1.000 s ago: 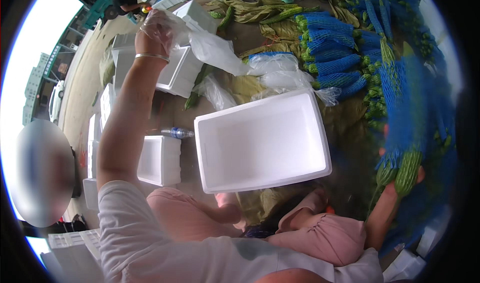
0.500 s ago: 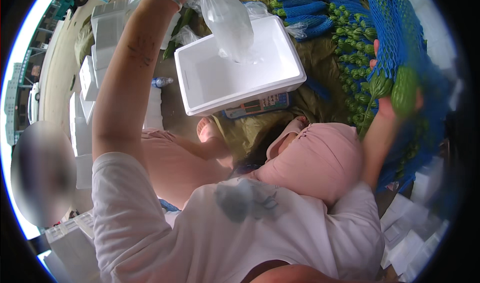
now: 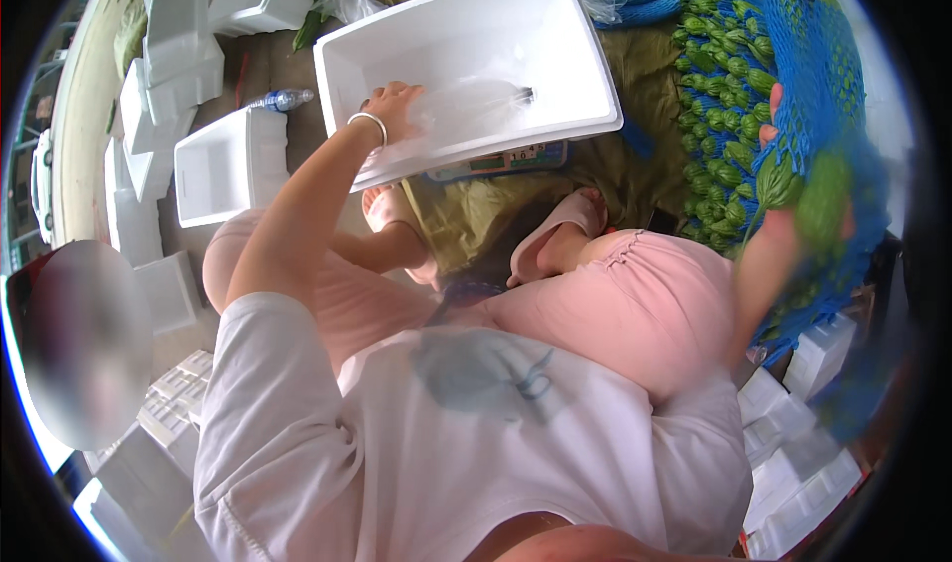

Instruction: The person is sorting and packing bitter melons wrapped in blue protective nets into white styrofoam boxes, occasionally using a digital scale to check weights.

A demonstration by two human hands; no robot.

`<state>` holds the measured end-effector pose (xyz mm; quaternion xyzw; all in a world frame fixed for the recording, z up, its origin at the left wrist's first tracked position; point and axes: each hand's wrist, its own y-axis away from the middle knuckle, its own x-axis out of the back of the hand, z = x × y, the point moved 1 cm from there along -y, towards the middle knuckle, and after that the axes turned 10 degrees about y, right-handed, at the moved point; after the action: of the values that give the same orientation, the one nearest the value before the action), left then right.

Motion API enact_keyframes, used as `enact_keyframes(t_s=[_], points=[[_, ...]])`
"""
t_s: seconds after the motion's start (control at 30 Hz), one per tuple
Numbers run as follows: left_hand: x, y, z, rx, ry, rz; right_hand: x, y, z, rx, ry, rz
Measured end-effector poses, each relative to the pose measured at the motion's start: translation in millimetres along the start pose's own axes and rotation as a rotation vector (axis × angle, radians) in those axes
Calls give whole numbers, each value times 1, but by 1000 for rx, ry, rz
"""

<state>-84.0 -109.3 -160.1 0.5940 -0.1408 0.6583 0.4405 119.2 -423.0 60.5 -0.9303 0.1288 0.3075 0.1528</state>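
My left hand (image 3: pixel 395 114) is inside the white foam box (image 3: pixel 585 130), near its left wall. Its fingers are bent over one end of a clear plastic bag (image 3: pixel 476 106), which lies across the box; part of the grip is blurred. On the right, my right hand (image 3: pixel 783 227) is closed around a blue mesh bag (image 3: pixel 801 61). Green bitter melons (image 3: pixel 778 180) show at the net, and one close to the camera is blurred. Part of the right hand is hidden behind the net and melons.
Beneath the box is a scale (image 3: pixel 506 162) with a numbered display. Several bitter melons in blue nets (image 3: pixel 719 116) lie at the right. White foam boxes (image 3: pixel 223 180) and a plastic bottle (image 3: pixel 283 100) are on the left. Olive sheeting (image 3: pixel 461 225) covers ground near my feet.
My left hand has come down from above the box into it, with the plastic bag now lying inside. My right hand keeps its hold on the mesh bag, almost unmoved.
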Motion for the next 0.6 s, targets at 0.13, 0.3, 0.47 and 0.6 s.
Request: enact_keyframes(t_s=[0.13, 0.3, 0.47, 0.6], points=[[-2, -23, 37, 65, 41, -252, 23, -16, 2, -160, -39, -55], [-8, -38, 39, 37, -36, -204, 33, -21, 19, -351, -112, -141], [-1, -15, 42, -46, 38, -279, 54, -36, 37, -528, -219, -261], [-6, -8, 36, -7, 204, -315, 116, -10, 0, -625, -294, -395]])
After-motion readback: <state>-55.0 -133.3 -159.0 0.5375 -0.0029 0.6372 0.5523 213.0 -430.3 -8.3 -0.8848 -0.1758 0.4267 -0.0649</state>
